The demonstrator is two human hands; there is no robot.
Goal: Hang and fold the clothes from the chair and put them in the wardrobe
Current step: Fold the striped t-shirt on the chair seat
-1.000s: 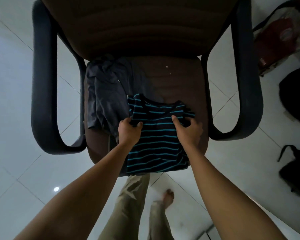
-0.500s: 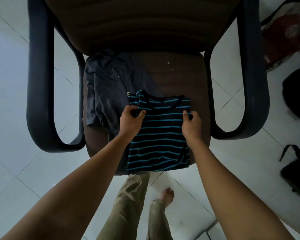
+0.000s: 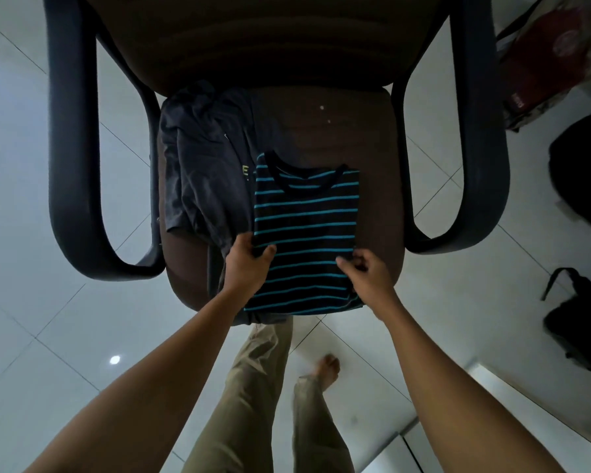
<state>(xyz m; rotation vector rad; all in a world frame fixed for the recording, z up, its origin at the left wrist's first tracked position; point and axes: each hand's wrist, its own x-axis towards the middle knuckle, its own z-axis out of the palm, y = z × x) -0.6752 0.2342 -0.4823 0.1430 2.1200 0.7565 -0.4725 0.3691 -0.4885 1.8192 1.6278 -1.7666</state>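
A black shirt with teal stripes (image 3: 306, 220) lies folded into a rectangle on the brown seat of the chair (image 3: 372, 158), collar toward the backrest. My left hand (image 3: 248, 264) grips the shirt's left edge, thumb on top of the cloth. My right hand (image 3: 367, 271) pinches the right edge at about the same height. A crumpled dark grey garment (image 3: 202, 172) lies on the seat to the left, partly under the striped shirt.
The chair's dark armrests (image 3: 72, 165) curve down on both sides. A red bag (image 3: 543, 63) and black bags (image 3: 584, 319) lie on the white tiled floor at the right. My legs and a bare foot (image 3: 326, 370) stand below the seat.
Both hands have slid from near the collar down toward the shirt's lower half. The shirt now lies flatter and squarer on the seat.
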